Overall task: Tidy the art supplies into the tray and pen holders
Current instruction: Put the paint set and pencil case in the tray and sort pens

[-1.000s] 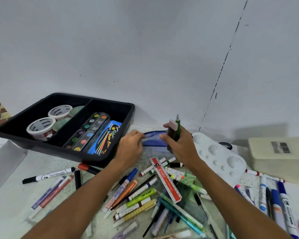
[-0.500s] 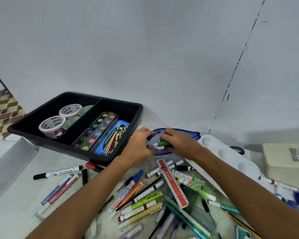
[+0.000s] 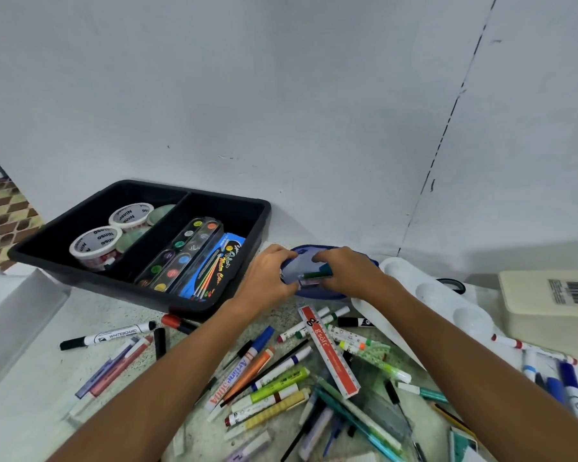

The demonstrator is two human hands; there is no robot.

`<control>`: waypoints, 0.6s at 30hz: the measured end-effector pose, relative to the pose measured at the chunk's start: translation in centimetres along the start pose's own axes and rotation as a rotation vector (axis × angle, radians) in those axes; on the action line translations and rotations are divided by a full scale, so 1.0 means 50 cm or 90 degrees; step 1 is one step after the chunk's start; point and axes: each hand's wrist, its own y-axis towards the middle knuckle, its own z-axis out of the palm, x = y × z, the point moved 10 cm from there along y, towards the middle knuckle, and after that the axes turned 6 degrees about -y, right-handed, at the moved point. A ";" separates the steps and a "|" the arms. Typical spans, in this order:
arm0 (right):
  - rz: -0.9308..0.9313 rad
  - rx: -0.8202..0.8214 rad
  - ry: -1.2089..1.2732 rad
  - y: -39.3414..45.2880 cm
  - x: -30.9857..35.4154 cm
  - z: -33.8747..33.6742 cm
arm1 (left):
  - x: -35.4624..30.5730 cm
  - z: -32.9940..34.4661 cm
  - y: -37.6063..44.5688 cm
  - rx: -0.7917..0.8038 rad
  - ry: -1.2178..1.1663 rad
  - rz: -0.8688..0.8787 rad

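Both hands work at a blue pouch (image 3: 327, 293) in the centre of the frame, just right of the black tray (image 3: 64, 225). The left hand (image 3: 267, 278) grips the pouch's near left edge with curled fingers, apparently holding its mouth apart. The right hand (image 3: 346, 273) has its fingers curled down over the opening, pressing a green marker (image 3: 312, 276) and a small pale item into it; how firmly it holds them cannot be told. The tray, in the left half of the frame, already holds tape rolls (image 3: 95, 243) in its left compartment and a watercolour set (image 3: 181, 255) in its right. A loose heap of markers and pens (image 3: 274, 375) and a red-and-white ruler (image 3: 329, 350) covers the lower centre, with a white palette (image 3: 447, 301) at right. Risks, as judged: the marker lies across the opening rather than along it, so it may snag on the rim and slip out onto the heap; the pouch rests against the palette and could slide when pushed; either forearm, passing low over the pile, could scatter pens toward the table edge.
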 end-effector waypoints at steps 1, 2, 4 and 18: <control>-0.012 -0.043 0.028 -0.013 0.008 -0.015 | 0.002 0.001 -0.003 -0.002 0.007 0.004; -0.025 -0.094 0.053 -0.031 0.017 -0.032 | 0.004 0.004 -0.007 -0.002 0.014 0.011; -0.055 -0.183 0.091 -0.075 0.035 -0.058 | 0.010 0.009 -0.020 0.001 0.027 0.023; 0.170 -0.025 -0.123 -0.201 0.052 0.104 | 0.028 0.041 -0.120 0.073 0.053 0.009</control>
